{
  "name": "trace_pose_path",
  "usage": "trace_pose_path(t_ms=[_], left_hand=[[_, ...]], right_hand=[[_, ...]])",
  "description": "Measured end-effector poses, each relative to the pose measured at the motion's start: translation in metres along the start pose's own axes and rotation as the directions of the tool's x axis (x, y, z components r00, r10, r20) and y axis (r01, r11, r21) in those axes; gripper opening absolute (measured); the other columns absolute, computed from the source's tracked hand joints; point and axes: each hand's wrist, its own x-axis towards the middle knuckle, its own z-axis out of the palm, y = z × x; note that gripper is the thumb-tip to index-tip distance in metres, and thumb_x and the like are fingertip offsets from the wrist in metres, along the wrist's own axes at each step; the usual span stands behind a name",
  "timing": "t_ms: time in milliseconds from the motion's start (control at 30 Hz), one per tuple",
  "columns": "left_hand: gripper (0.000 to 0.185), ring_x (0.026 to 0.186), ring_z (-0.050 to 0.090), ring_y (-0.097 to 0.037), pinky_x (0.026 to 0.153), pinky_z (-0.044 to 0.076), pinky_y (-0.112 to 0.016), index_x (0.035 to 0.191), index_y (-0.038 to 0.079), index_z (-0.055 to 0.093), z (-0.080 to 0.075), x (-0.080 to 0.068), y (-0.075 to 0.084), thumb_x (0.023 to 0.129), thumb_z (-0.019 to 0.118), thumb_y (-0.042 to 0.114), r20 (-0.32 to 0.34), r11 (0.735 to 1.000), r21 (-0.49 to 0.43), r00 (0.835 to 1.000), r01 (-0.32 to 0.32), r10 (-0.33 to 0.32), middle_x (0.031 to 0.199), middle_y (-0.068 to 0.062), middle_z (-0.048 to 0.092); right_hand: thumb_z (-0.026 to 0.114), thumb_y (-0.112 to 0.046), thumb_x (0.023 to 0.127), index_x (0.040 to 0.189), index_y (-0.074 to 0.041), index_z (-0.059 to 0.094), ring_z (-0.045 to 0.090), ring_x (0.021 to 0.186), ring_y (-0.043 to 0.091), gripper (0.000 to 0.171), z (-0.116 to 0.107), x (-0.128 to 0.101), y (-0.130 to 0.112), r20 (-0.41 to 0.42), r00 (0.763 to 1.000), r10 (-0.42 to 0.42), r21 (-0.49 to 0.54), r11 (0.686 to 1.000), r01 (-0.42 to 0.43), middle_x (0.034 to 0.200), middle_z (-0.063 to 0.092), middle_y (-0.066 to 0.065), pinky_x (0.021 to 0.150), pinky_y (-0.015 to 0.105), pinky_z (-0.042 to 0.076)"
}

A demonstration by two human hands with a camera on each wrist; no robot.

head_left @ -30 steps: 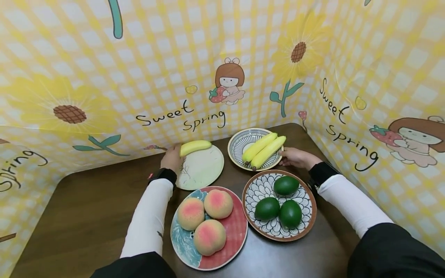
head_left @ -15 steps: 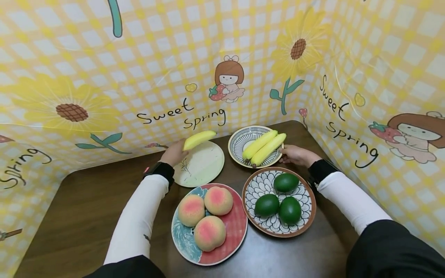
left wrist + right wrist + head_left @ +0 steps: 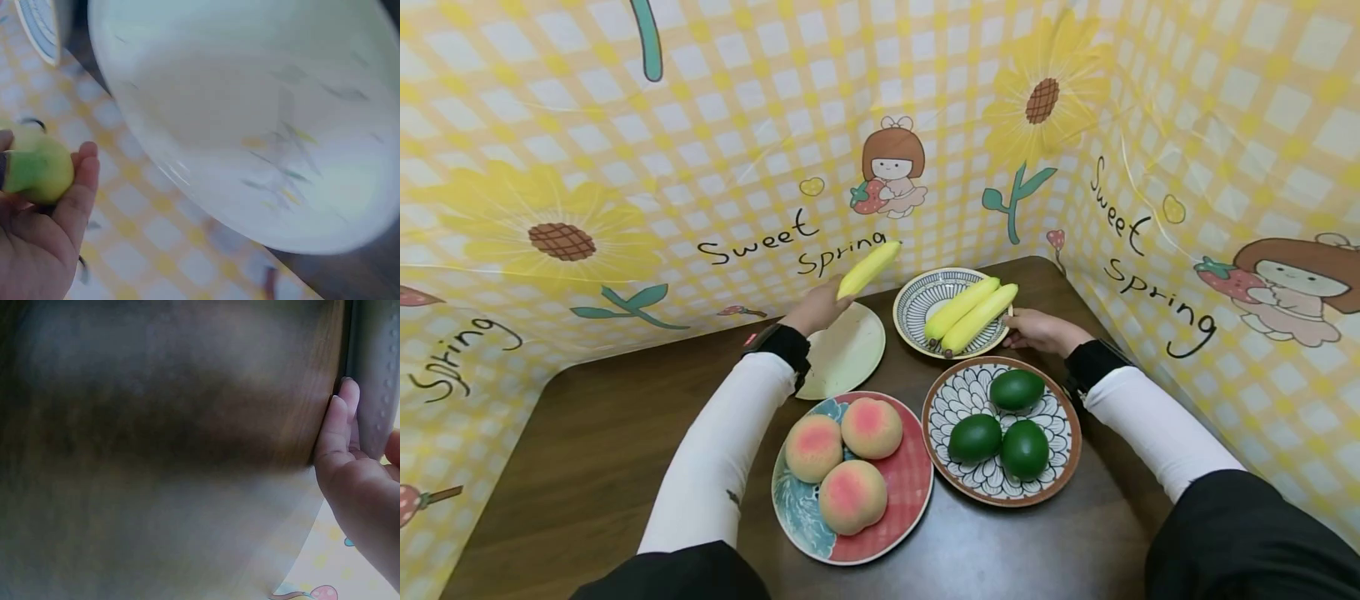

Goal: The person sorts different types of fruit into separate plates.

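My left hand (image 3: 815, 310) grips a yellow banana (image 3: 870, 269) by one end, raised above the pale green plate (image 3: 855, 358). In the left wrist view the fingers curl round the banana (image 3: 53, 169), and the plate (image 3: 206, 125) fills the right side. Two more bananas (image 3: 980, 320) lie side by side in a black-and-white patterned bowl (image 3: 916, 296) at the back. My right hand (image 3: 1043, 330) holds that bowl's right rim. Up close, its fingers (image 3: 337, 419) lie along the bowl's outer side (image 3: 378, 381) and the thumb reaches the rim.
Nearer the front, a red-and-blue plate (image 3: 910, 500) carries three peaches (image 3: 853, 497). To its right, a brown-rimmed plate (image 3: 1067, 467) bears three green avocado-like fruits (image 3: 1026, 448). Yellow checked cloth walls (image 3: 760, 150) border the dark wooden table (image 3: 587, 450).
My left hand has lifted the banana off the pale plate and carried it up and to the right, towards the bowl. The right hand has stayed at the bowl's rim.
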Motion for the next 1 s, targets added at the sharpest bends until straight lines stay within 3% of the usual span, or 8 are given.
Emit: trace_pose_path(t_ms=[133, 200, 367, 433, 500, 567, 700, 1000], left_hand=[[0.052, 0.111, 0.055, -0.035, 0.099, 0.045, -0.047, 0.155, -0.005, 0.030, 0.006, 0.012, 0.025, 0.109, 0.043, 0.017, -0.001, 0.997, -0.072, 0.999, -0.038, 0.038, 0.130, -0.028, 0.058], [0.055, 0.106, 0.056, -0.033, 0.092, 0.049, -0.042, 0.158, -0.003, 0.025, 0.011, 0.017, 0.036, 0.110, 0.041, 0.018, 0.019, 0.991, -0.128, 0.999, -0.036, 0.039, 0.133, -0.027, 0.056], [0.053, 0.066, 0.049, -0.016, 0.058, 0.045, -0.026, 0.159, 0.002, 0.026, 0.026, 0.028, 0.055, 0.110, 0.038, 0.020, 0.098, 0.960, -0.279, 0.995, 0.036, -0.009, 0.112, -0.020, 0.053], [0.051, 0.061, 0.045, -0.015, 0.056, 0.043, -0.026, 0.157, 0.001, 0.029, 0.033, 0.033, 0.060, 0.110, 0.039, 0.018, 0.109, 0.958, -0.283, 0.994, 0.054, -0.023, 0.108, -0.019, 0.054], [0.052, 0.071, 0.053, -0.018, 0.065, 0.047, -0.029, 0.157, 0.001, 0.028, 0.040, 0.035, 0.063, 0.110, 0.039, 0.019, 0.119, 0.964, -0.257, 0.992, 0.071, -0.042, 0.117, -0.022, 0.057], [0.054, 0.097, 0.063, -0.026, 0.085, 0.052, -0.035, 0.159, 0.001, 0.026, 0.047, 0.036, 0.065, 0.111, 0.040, 0.020, 0.129, 0.970, -0.224, 0.989, 0.099, -0.071, 0.136, -0.025, 0.055], [0.063, 0.149, 0.041, -0.034, 0.123, 0.036, -0.041, 0.163, 0.002, 0.014, 0.057, 0.038, 0.070, 0.111, 0.039, 0.026, 0.160, 0.973, -0.164, 0.978, 0.161, -0.134, 0.164, -0.024, 0.035], [0.063, 0.155, 0.033, -0.033, 0.128, 0.029, -0.041, 0.163, 0.001, 0.015, 0.066, 0.044, 0.078, 0.111, 0.038, 0.026, 0.155, 0.970, -0.137, 0.971, 0.201, -0.179, 0.167, -0.020, 0.031]], right_hand=[[0.024, -0.015, 0.113, 0.137, 0.009, 0.034, 0.056, 0.085, 0.008, 0.036, 0.003, 0.001, 0.000, 0.004, 1.000, -0.005, 0.006, 1.000, 0.005, 0.096, 0.054, 0.000, 0.078, 0.019, 0.049], [0.024, -0.015, 0.113, 0.141, 0.010, 0.032, 0.056, 0.085, 0.008, 0.038, 0.005, 0.001, 0.000, 0.004, 1.000, -0.002, 0.007, 1.000, 0.002, 0.098, 0.054, 0.000, 0.078, 0.019, 0.049], [0.024, -0.015, 0.113, 0.143, 0.011, 0.030, 0.055, 0.086, 0.008, 0.041, 0.010, 0.004, -0.004, 0.005, 1.000, -0.009, 0.005, 1.000, 0.009, 0.100, 0.054, 0.000, 0.078, 0.019, 0.049], [0.025, -0.015, 0.113, 0.142, 0.011, 0.031, 0.055, 0.086, 0.009, 0.040, 0.011, 0.005, -0.005, 0.008, 1.000, -0.011, 0.008, 1.000, 0.011, 0.099, 0.054, 0.001, 0.078, 0.019, 0.048], [0.025, -0.015, 0.113, 0.140, 0.010, 0.033, 0.055, 0.086, 0.009, 0.039, 0.013, 0.005, -0.006, 0.014, 1.000, -0.008, 0.012, 1.000, 0.008, 0.098, 0.054, 0.001, 0.079, 0.020, 0.048], [0.025, -0.015, 0.113, 0.139, 0.010, 0.033, 0.055, 0.085, 0.009, 0.037, 0.015, 0.006, -0.007, 0.017, 1.000, -0.003, 0.016, 1.000, 0.003, 0.097, 0.054, 0.000, 0.078, 0.020, 0.048], [0.024, -0.015, 0.113, 0.139, 0.009, 0.034, 0.055, 0.085, 0.009, 0.037, 0.017, 0.007, -0.006, 0.020, 1.000, -0.003, 0.018, 1.000, 0.002, 0.097, 0.053, 0.001, 0.078, 0.020, 0.048], [0.025, -0.017, 0.113, 0.135, 0.007, 0.036, 0.054, 0.086, 0.009, 0.034, 0.019, 0.008, -0.008, 0.034, 0.999, -0.017, 0.013, 1.000, 0.016, 0.098, 0.053, 0.001, 0.079, 0.020, 0.048]])
